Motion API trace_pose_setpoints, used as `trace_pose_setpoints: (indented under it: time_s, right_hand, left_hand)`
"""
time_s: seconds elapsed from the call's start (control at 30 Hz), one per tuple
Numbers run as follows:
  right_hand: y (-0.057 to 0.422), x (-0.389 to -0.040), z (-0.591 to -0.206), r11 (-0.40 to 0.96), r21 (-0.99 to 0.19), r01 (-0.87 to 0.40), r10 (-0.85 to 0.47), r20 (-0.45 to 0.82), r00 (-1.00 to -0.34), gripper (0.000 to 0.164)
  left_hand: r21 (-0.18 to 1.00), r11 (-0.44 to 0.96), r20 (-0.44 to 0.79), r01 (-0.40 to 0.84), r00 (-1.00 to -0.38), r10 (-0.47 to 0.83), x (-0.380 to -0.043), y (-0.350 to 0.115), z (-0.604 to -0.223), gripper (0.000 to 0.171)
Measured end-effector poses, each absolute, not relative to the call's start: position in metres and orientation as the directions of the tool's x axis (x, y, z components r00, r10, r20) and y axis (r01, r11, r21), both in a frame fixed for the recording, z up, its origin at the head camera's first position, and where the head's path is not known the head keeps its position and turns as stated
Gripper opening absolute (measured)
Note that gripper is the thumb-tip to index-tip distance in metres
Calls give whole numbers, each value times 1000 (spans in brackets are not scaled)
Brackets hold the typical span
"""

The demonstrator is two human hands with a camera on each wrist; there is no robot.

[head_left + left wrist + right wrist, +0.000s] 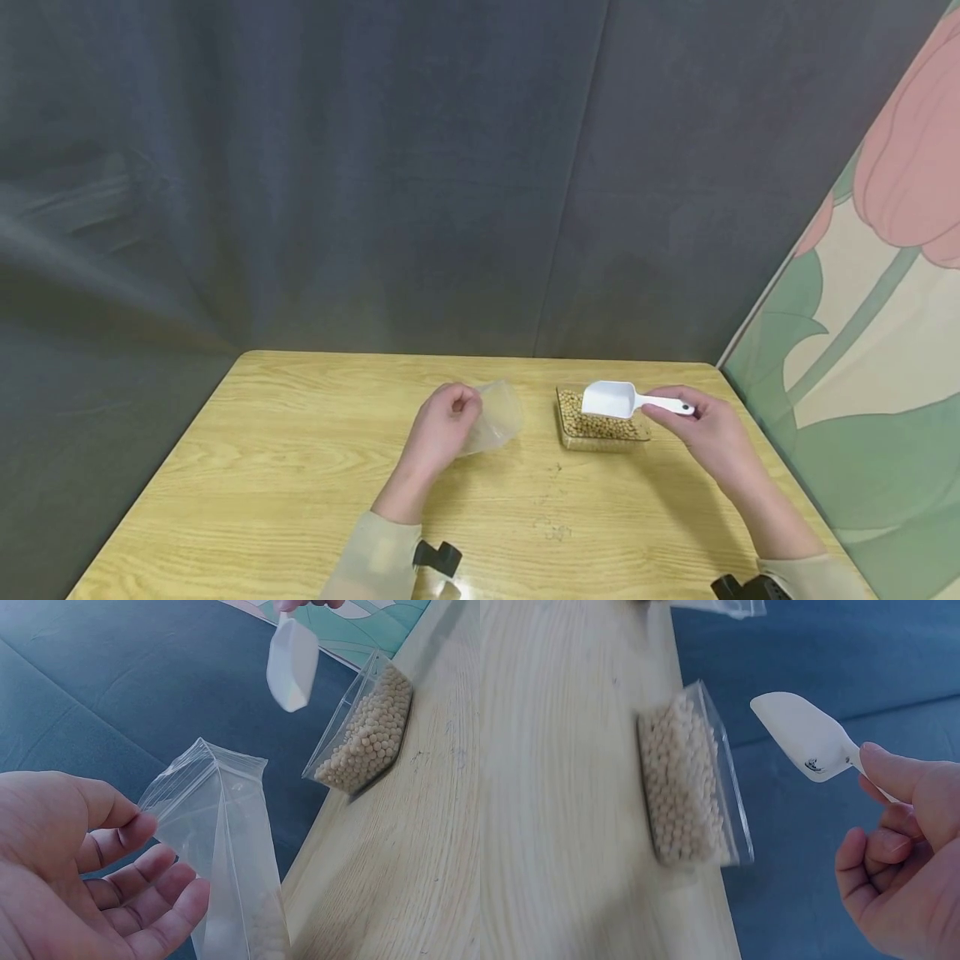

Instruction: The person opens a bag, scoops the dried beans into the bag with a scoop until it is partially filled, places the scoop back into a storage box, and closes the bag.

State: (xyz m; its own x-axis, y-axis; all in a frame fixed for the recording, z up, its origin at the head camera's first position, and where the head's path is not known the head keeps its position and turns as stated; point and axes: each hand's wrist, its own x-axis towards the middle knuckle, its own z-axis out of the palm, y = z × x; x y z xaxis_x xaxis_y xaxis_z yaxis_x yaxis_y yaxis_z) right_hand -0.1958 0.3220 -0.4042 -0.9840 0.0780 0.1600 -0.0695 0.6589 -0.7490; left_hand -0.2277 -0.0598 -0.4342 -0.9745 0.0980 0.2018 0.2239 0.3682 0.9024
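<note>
My left hand (442,425) pinches the top edge of a clear zip bag (232,825) between thumb and index finger, the other fingers loosely bent beside it. Some pale beans (268,934) show low in the bag, whose mouth gapes a little. In my right hand (708,433), a white scoop (611,400) is held by its handle, its bowl pointing left. No beans show in the bowl in the head view. The scoop hangs over a clear plastic box (731,780) filled with soybeans (679,787), raised above them.
A wood-grain table (270,467) carries the box on its right side, near the back. Behind the table hangs a dark grey-blue curtain (390,183). A cloth with large pink tulips (911,142) closes off the right side.
</note>
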Motion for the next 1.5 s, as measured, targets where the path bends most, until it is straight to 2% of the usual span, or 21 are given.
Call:
trace_pose_setpoints:
  time_s: [0.23, 0.7, 0.97, 1.33, 1.5]
  right_hand:
    - [340, -198, -409, 700, -709, -91, 75, 199, -977, 40]
    - [358, -202, -421, 757, -649, -70, 67, 184, -981, 34]
    - [356, -206, -418, 796, -600, -76, 42, 180, -983, 35]
    - [352, -211, -407, 838, -527, -141, -8, 246, -969, 25]
    - [352, -214, -408, 856, -498, -140, -17, 244, -970, 27]
  left_hand:
    - [901, 367, 206, 230, -973, 105, -228, -59, -435, 19]
    - [902, 366, 201, 228, -973, 110, -228, -58, -434, 19]
    - [907, 364, 188, 211, -977, 100, -228, -60, -435, 20]
    - [905, 360, 201, 226, -974, 107, -228, -59, -434, 19]
    - [908, 356, 195, 219, -975, 102, -227, -60, -433, 18]
